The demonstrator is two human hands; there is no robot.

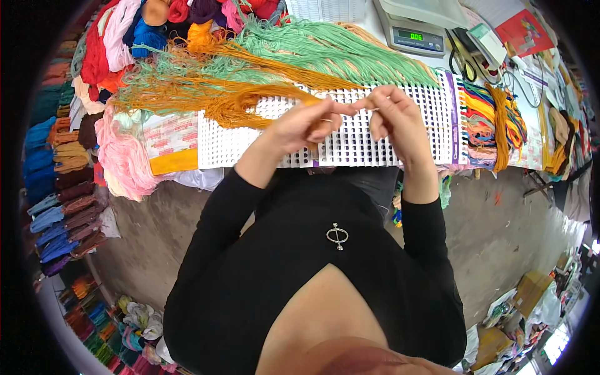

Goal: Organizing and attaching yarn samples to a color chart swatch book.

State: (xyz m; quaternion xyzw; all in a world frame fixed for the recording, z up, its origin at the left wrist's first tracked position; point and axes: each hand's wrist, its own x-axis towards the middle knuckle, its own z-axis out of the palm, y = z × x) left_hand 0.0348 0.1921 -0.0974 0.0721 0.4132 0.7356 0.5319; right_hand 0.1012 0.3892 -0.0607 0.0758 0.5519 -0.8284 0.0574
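Observation:
Above a white perforated board (369,156), my left hand (306,124) is curled round golden-brown thread (240,103), and a little of the thread shows below the palm. My right hand (399,115) is pinched shut, its fingertips close to the left index finger. What lies between those right fingertips is too small to make out. A long bundle of golden-brown thread spreads to the left across the board. Behind it lie green threads (300,50), their right ends lined up along the board's far edge.
Coloured skeins (150,37) pile up at the back left, with pink yarn (128,156) at the near left corner. A digital scale (412,37) stands at the back right beside black scissors (462,62). Multicoloured threads (487,125) hang along the board's right end.

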